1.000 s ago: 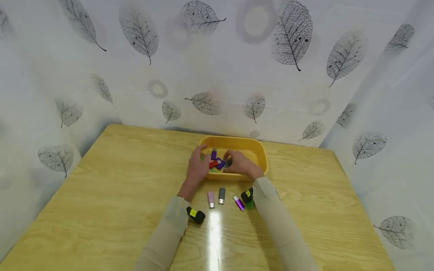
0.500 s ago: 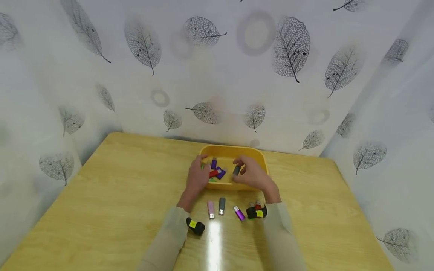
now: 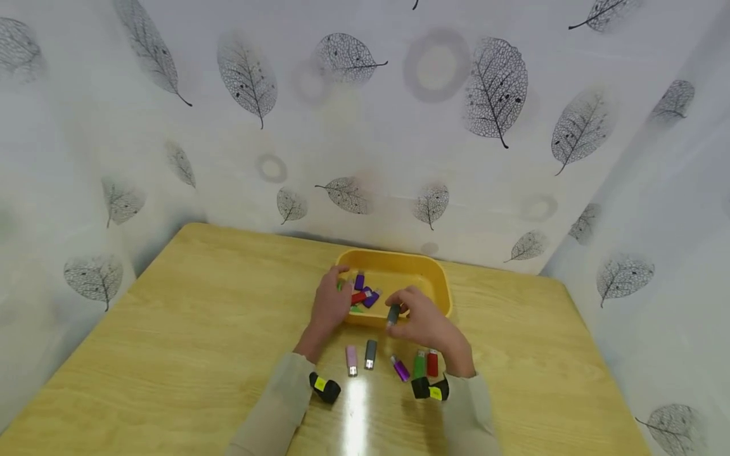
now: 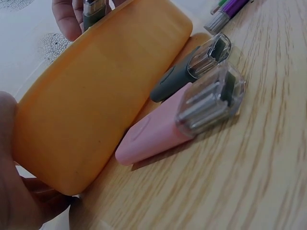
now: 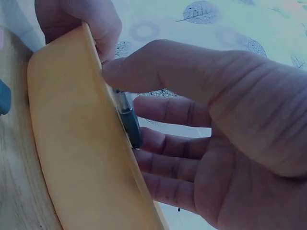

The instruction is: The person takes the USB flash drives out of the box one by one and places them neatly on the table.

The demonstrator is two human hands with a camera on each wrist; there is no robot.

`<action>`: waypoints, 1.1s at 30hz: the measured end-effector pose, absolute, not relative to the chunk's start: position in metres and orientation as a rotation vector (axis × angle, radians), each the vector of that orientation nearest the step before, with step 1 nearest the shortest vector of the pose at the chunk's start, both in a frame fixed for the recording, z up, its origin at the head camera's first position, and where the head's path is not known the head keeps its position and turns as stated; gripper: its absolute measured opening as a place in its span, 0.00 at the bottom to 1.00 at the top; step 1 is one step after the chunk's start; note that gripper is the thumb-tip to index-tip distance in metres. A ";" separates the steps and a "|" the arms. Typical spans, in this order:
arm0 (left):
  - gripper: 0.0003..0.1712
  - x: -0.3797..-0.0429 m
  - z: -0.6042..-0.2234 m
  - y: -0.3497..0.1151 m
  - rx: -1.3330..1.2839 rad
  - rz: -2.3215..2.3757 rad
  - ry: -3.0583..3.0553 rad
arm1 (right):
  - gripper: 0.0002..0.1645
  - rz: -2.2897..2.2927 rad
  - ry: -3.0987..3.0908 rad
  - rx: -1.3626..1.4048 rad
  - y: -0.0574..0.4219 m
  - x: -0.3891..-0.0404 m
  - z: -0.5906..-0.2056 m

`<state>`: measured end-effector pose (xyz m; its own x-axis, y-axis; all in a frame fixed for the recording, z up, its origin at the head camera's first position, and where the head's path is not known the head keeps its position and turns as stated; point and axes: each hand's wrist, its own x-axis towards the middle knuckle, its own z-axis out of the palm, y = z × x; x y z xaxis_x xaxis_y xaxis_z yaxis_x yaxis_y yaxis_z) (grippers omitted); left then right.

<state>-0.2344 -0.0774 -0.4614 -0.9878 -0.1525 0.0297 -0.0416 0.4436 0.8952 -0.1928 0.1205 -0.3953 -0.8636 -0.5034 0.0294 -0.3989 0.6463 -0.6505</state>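
My left hand grips the left end of a yellow plastic tray, thumb at the rim and fingers curled round the end wall in the left wrist view. With thumb and fingers, my right hand pinches a dark grey USB flash drive just above the tray's near rim. That drive shows its clear-capped end toward the thumb in the right wrist view. Inside the tray's left part lie a red flash drive, purple ones and some green pieces, partly hidden by my left hand.
A row of flash drives lies on the wooden table before the tray: pink, grey, purple, green and red. Behind the table hangs a white leaf-patterned curtain.
My right hand has brought the grey flash drive from inside the tray, first rightward, then toward me to the near rim. The left hand keeps its place on the tray.
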 end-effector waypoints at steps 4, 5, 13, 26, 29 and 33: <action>0.19 -0.238 -0.461 -0.079 0.142 -1.567 -2.545 | 0.25 -1.003 2.715 -0.751 0.118 -0.192 -0.391; 0.19 -0.238 -0.460 -0.080 0.140 -1.565 -2.539 | 0.25 -1.004 2.713 -0.750 0.117 -0.193 -0.389; 0.19 -0.238 -0.461 -0.082 0.147 -1.592 -2.552 | 0.27 -0.992 2.684 -0.698 0.118 -0.192 -0.389; 0.18 -0.236 -0.462 -0.078 0.121 -1.614 -2.550 | 0.28 -0.946 2.709 -0.699 0.120 -0.191 -0.392; 0.18 -0.236 -0.463 -0.078 0.128 -1.609 -2.560 | 0.27 -0.933 2.721 -0.709 0.118 -0.190 -0.391; 0.19 -0.237 -0.464 -0.077 0.135 -1.623 -2.568 | 0.28 -0.894 2.742 -0.706 0.117 -0.187 -0.390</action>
